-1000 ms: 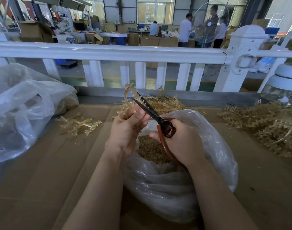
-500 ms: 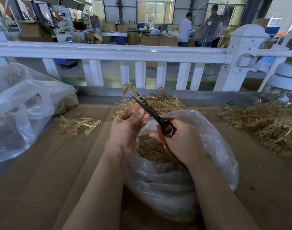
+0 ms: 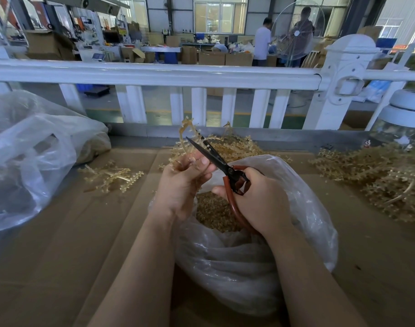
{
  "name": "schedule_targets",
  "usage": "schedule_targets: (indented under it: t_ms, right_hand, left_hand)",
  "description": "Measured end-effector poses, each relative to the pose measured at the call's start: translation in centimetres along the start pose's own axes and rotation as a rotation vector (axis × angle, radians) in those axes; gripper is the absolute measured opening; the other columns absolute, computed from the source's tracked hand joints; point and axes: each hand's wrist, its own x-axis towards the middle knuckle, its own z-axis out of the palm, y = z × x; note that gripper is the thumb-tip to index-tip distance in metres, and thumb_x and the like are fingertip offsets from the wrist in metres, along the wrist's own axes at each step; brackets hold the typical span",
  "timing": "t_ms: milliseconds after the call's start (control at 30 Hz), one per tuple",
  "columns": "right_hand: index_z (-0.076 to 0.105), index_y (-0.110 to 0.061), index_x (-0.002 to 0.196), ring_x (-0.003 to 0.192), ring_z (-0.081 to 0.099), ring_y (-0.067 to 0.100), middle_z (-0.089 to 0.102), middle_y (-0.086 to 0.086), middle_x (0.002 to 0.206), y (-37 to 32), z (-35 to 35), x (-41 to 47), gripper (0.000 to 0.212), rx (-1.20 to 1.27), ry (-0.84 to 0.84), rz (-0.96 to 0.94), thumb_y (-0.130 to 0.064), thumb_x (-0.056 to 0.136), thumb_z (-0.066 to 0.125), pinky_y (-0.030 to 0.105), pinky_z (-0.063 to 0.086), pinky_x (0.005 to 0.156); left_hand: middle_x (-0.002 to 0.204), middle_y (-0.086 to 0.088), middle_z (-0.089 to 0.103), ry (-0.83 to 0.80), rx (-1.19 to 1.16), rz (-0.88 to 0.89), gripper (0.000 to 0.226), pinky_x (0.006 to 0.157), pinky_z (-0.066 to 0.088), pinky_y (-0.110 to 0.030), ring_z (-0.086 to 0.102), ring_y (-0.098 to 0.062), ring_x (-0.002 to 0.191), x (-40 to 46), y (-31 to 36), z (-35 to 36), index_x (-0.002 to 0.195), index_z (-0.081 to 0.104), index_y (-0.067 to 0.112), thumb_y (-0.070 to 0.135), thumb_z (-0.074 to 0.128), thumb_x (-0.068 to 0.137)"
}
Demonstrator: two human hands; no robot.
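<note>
A cardboard-covered counter point(image 3: 60, 256) is seen from above, with a white railing point(image 3: 154, 74) along its far edge. At the far left lies a large clear plastic bag point(image 3: 25, 161), crumpled and slumped on its side. Just to its right, a small loose sprig point(image 3: 112, 177) of pale golden beads lies flat on the cardboard.

Near the centre, the left hand point(image 3: 183, 182) has its grip clamped on a golden plastic sprig point(image 3: 185, 135), which is held up above the counter and curls upward from the fingers. The dark blades of the scissors point(image 3: 216, 159) angle up and to the left, touching the left thumb and crossing the sprig. They look almost together, though the angle makes that hard to judge. The right hand point(image 3: 260, 199) has its grip wrapped tight around the red handles.

Both hands are over an open clear bag point(image 3: 249, 279) that stands on the counter, with a heap of golden cut pieces point(image 3: 216, 213) inside. Behind the hands sits a low pile of sprigs point(image 3: 234, 147). At the far right, a larger tangled heap of sprigs point(image 3: 378, 180) spreads over the counter, with a white-lidded jar point(image 3: 404, 123) behind it.
</note>
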Motion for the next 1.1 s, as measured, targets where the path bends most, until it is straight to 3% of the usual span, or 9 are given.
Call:
schedule_targets:
  t_ms: [133,367,600,733,800,933,1033,1100]
  right_hand:
    - [0.07,-0.023,0.101,0.074,0.057,0.001,0.067,-0.017,0.086,-0.22,-0.11,0.01,0.081,0.045,-0.016,0.01,-0.091,0.064,0.044,0.009,0.039,0.063]
    - [0.068,-0.019,0.088,0.065,0.055,-0.001,0.061,-0.02,0.078,-0.21,-0.2,-0.03,0.073,0.046,0.019,-0.021,-0.086,0.067,0.049,0.006,0.036,0.057]
    - [0.069,-0.024,0.095,0.07,0.059,0.0,0.06,-0.022,0.078,0.09,0.04,0.04,0.065,0.047,-0.001,-0.022,-0.082,0.07,0.056,0.007,0.039,0.06]
    - [0.068,-0.03,0.107,0.078,0.061,-0.002,0.067,-0.021,0.089,0.09,0.19,0.06,0.079,0.094,-0.06,0.018,-0.092,0.063,0.046,0.011,0.045,0.067]
    - [0.069,-0.031,0.102,0.076,0.062,-0.004,0.068,-0.023,0.086,0.04,0.21,0.12,0.074,0.167,-0.059,0.073,-0.091,0.064,0.048,0.01,0.045,0.066]
    - [0.071,-0.024,0.081,0.069,0.066,0.001,0.07,-0.016,0.072,0.33,0.43,0.49,0.038,0.364,-0.026,0.192,-0.063,0.08,0.071,0.017,0.051,0.059]
    - [0.073,-0.019,0.077,0.064,0.068,0.005,0.072,-0.007,0.069,0.32,0.37,0.65,0.028,0.469,-0.045,0.252,-0.045,0.086,0.075,0.022,0.055,0.057]
    - [0.072,-0.018,0.07,0.055,0.065,0.006,0.071,-0.004,0.063,0.19,0.36,0.69,0.026,0.529,-0.055,0.263,-0.037,0.088,0.074,0.019,0.05,0.053]
  left_hand:
    - [0.078,-0.001,0.074,-0.007,-0.021,-0.027,0.01,0.068,0.056,-0.019,0.071,-0.011,0.074,0.05,-0.1,0.02,0.083,0.07,0.011,0.009,0.071,0.073]
    - [0.082,-0.002,0.074,-0.002,-0.03,-0.043,0.015,0.069,0.056,-0.019,0.071,-0.011,0.075,0.02,-0.12,-0.01,0.088,0.07,0.011,0.011,0.071,0.073]
    - [0.083,-0.001,0.075,0.02,-0.048,-0.043,0.019,0.067,0.055,-0.019,0.071,-0.01,0.074,-0.01,-0.05,0.08,0.093,0.069,0.011,0.01,0.07,0.074]
    - [0.085,-0.003,0.075,0.128,-0.151,-0.07,0.023,0.067,0.056,-0.018,0.072,-0.01,0.075,0.19,0.23,-0.27,0.094,0.068,0.013,0.01,0.072,0.072]
    - [0.085,-0.003,0.076,0.14,-0.116,-0.084,0.026,0.067,0.056,-0.019,0.072,-0.01,0.074,0.21,0.19,-0.36,0.096,0.069,0.013,0.01,0.074,0.07]
    - [0.084,0.001,0.075,0.067,0.119,-0.151,0.023,0.073,0.049,-0.025,0.069,-0.009,0.077,0.01,-0.34,0.12,0.09,0.073,0.016,0.016,0.076,0.067]
    - [0.072,-0.001,0.072,0.033,0.154,-0.205,0.011,0.06,0.053,-0.022,0.067,-0.01,0.065,-0.18,-0.55,0.53,0.074,0.077,0.014,0.014,0.078,0.063]
    - [0.071,-0.003,0.071,0.012,0.199,-0.214,0.012,0.063,0.054,-0.024,0.067,-0.012,0.064,-0.1,-0.73,0.53,0.075,0.076,0.014,0.017,0.08,0.063]
